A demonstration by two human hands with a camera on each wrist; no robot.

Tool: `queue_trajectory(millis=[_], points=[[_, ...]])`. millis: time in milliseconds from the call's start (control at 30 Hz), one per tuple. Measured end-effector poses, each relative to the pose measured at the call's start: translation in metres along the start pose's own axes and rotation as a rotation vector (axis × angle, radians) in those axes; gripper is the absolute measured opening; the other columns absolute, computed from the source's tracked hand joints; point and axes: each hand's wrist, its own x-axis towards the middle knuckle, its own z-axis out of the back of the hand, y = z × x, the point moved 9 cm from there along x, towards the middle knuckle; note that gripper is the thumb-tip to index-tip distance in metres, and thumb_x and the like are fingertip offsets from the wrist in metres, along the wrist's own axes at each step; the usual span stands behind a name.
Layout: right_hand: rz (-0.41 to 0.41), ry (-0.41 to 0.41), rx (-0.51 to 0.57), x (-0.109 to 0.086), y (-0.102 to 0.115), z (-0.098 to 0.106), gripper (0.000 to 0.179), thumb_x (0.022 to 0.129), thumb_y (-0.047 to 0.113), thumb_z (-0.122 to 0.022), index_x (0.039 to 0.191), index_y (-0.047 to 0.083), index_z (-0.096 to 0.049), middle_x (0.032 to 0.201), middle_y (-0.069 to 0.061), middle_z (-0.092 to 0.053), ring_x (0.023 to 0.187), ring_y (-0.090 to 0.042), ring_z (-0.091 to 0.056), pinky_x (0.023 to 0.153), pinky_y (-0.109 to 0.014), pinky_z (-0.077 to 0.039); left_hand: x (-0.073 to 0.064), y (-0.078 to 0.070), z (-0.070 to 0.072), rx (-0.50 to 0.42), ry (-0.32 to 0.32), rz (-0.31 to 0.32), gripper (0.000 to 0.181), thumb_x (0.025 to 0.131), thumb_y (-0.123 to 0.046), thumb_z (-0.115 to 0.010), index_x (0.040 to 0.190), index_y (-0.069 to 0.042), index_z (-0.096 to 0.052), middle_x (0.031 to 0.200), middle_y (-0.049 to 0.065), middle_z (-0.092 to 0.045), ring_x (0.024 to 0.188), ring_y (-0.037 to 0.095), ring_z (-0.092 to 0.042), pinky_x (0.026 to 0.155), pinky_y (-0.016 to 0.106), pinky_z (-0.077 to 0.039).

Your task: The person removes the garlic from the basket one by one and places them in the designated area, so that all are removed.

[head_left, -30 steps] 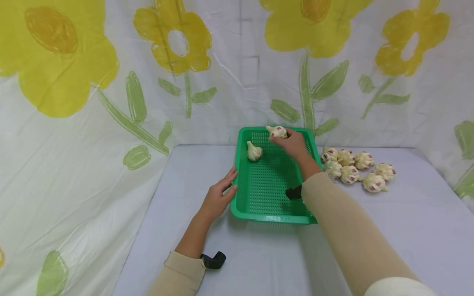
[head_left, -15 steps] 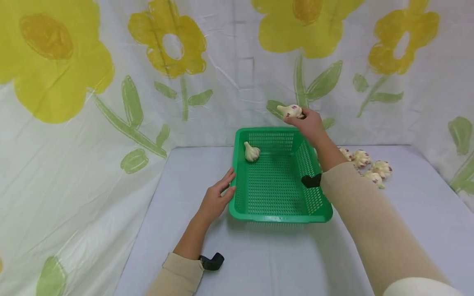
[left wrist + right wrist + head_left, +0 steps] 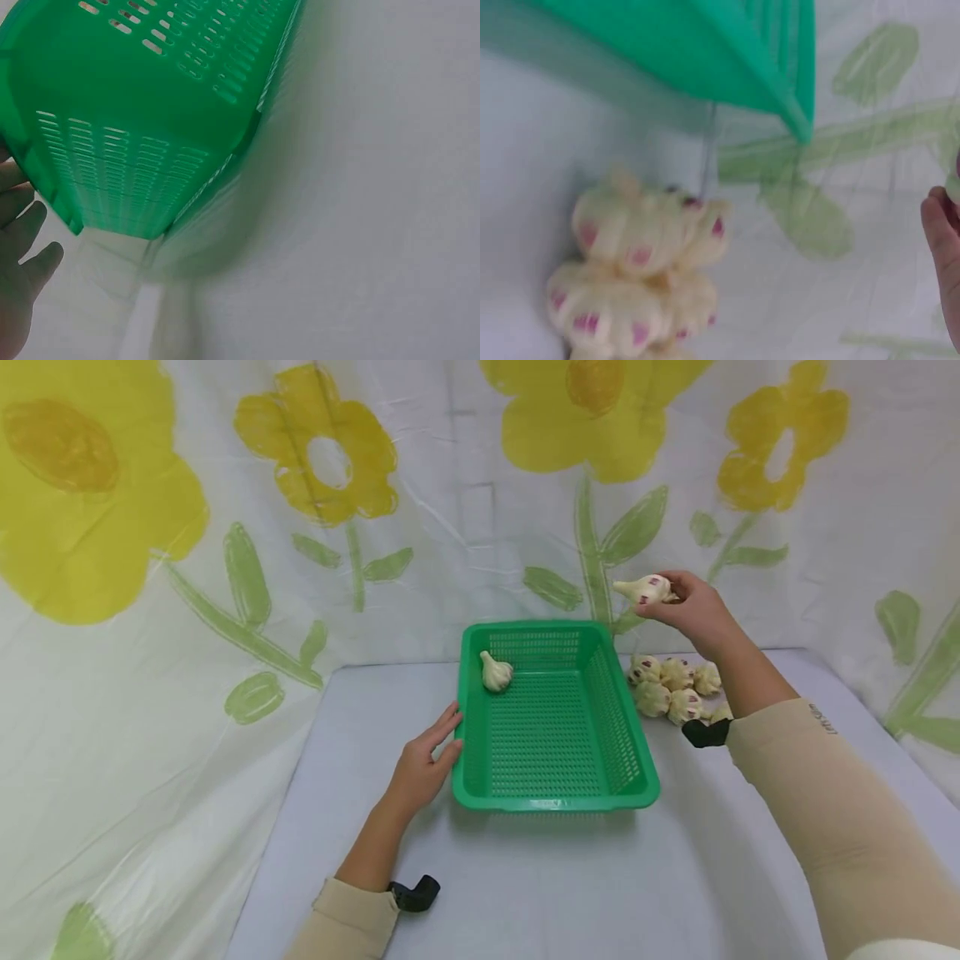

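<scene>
A pale garlic bulb (image 3: 647,589) with purple marks is held between the thumb and fingers of my right hand (image 3: 697,610), raised above and to the right of the basket's far right corner. My left hand (image 3: 422,764) rests with straight fingers against the left rim of the green plastic basket (image 3: 555,804). Inside that basket, in its far left corner, lies one garlic bulb (image 3: 496,673). In the left wrist view the fingers (image 3: 28,225) lie along the basket's outer side. At the edge of the right wrist view, only part of the right hand (image 3: 946,247) shows.
To the right of the basket several garlic bulbs (image 3: 677,675) lie in a cluster on the white-covered table (image 3: 540,877), partly behind the right forearm. A flower-printed curtain (image 3: 420,610) rises at the table's far edge. Both wrists carry a small black camera (image 3: 415,893).
My right hand has lifted the garlic bulb out over the basket's far end and carried it up and to the right. The left hand has stayed at the basket's left rim.
</scene>
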Motion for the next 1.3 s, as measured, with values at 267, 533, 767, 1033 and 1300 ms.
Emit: queue_trajectory(millis=[267, 533, 767, 1033, 1300], points=[[-0.104, 0.015, -0.070, -0.030, -0.049, 0.043, 0.087, 0.089, 0.053, -0.066, 0.158, 0.024, -0.023, 0.127, 0.006, -0.048, 0.099, 0.001, -0.057, 0.097, -0.033, -0.050, 0.005, 0.003, 0.003, 0.066, 0.003, -0.020, 0.046, 0.105, -0.029, -0.048, 0.147, -0.011, -0.047, 0.157, -0.004, -0.037, 0.142, 0.016, -0.038, 0.115, 0.042, -0.037], [-0.169, -0.020, -0.132, -0.054, -0.095, 0.082, 0.090, 0.090, 0.054, -0.063, 0.158, 0.014, -0.020, 0.157, -0.019, -0.025, 0.086, 0.010, -0.054, 0.079, -0.016, -0.052, 0.010, 0.000, 0.003, 0.156, -0.012, -0.088, 0.045, 0.105, -0.027, -0.049, 0.146, -0.008, -0.048, 0.156, 0.001, -0.040, 0.141, 0.020, -0.042, 0.114, 0.042, -0.038], [-0.222, 0.027, -0.300, -0.078, -0.125, 0.102, 0.096, 0.091, 0.060, -0.059, 0.156, 0.004, -0.017, 0.147, -0.029, -0.031, 0.106, -0.035, -0.054, 0.094, -0.060, -0.045, 0.011, 0.001, 0.000, 0.157, -0.021, -0.099, 0.046, 0.104, -0.026, -0.048, 0.147, -0.008, -0.047, 0.157, 0.001, -0.039, 0.141, 0.019, -0.041, 0.114, 0.041, -0.038], [-0.255, 0.109, -0.447, -0.089, -0.155, 0.109, 0.097, 0.090, 0.055, -0.064, 0.153, -0.002, -0.018, 0.149, -0.041, -0.019, 0.128, -0.057, -0.028, 0.097, -0.074, -0.034, 0.009, 0.002, -0.001, 0.154, -0.039, -0.093, 0.045, 0.104, -0.025, -0.049, 0.146, -0.008, -0.048, 0.156, -0.004, -0.039, 0.140, 0.019, -0.042, 0.113, 0.041, -0.039], [-0.259, 0.208, -0.584, -0.094, -0.177, 0.108, 0.093, 0.087, 0.054, -0.067, 0.142, -0.011, -0.029, 0.140, -0.041, -0.029, 0.122, -0.059, -0.033, 0.094, -0.074, -0.036, 0.010, 0.001, -0.002, 0.140, -0.062, -0.104, 0.045, 0.104, -0.024, -0.049, 0.146, -0.008, -0.049, 0.156, -0.003, -0.040, 0.139, 0.019, -0.043, 0.113, 0.041, -0.040]])
